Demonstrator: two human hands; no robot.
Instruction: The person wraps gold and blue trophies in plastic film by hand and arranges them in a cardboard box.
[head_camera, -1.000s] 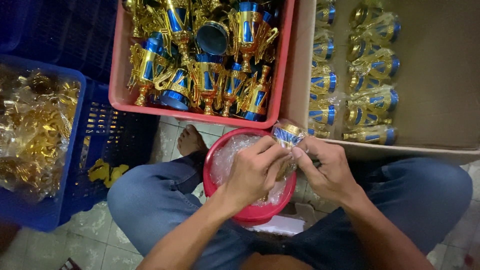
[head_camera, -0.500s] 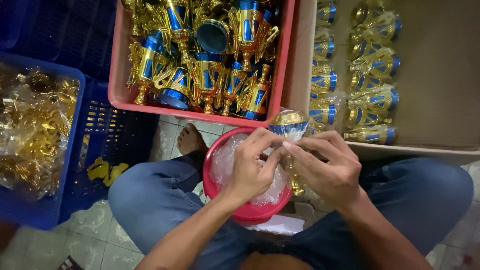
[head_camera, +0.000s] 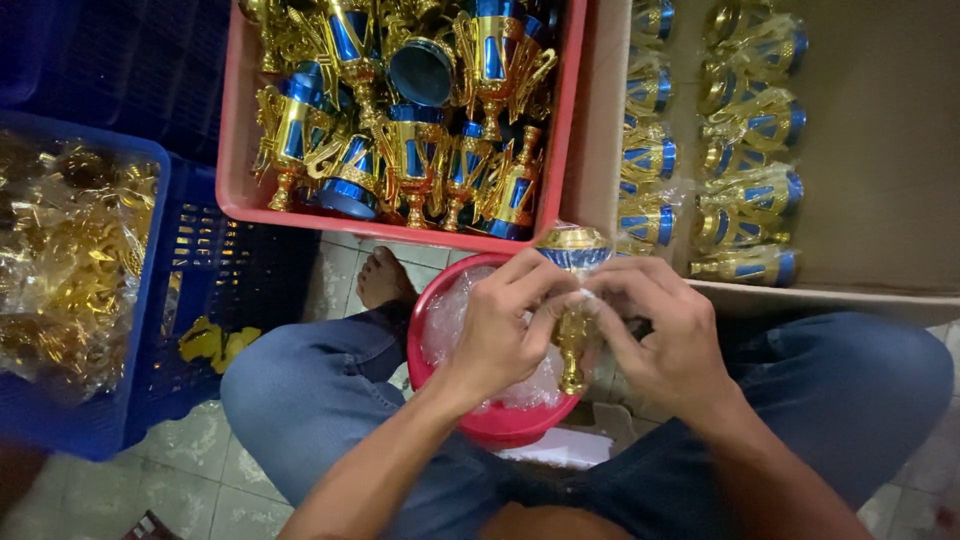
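Observation:
A small gold and blue trophy cup is upright between my two hands, its cup wrapped in clear plastic. My left hand grips the wrap and stem from the left. My right hand pinches the plastic at the stem from the right. Under them, on my lap, sits a red bowl with clear plastic bags in it.
A red crate of unwrapped gold and blue trophies stands ahead. A cardboard box at the right holds several wrapped trophies. A blue crate at the left holds gold parts in plastic. My bare foot rests on the tiled floor.
The trophy has been turned upright and slid down between my hands, so its stem and base now show below my fingers. My hands have closed in around the stem.

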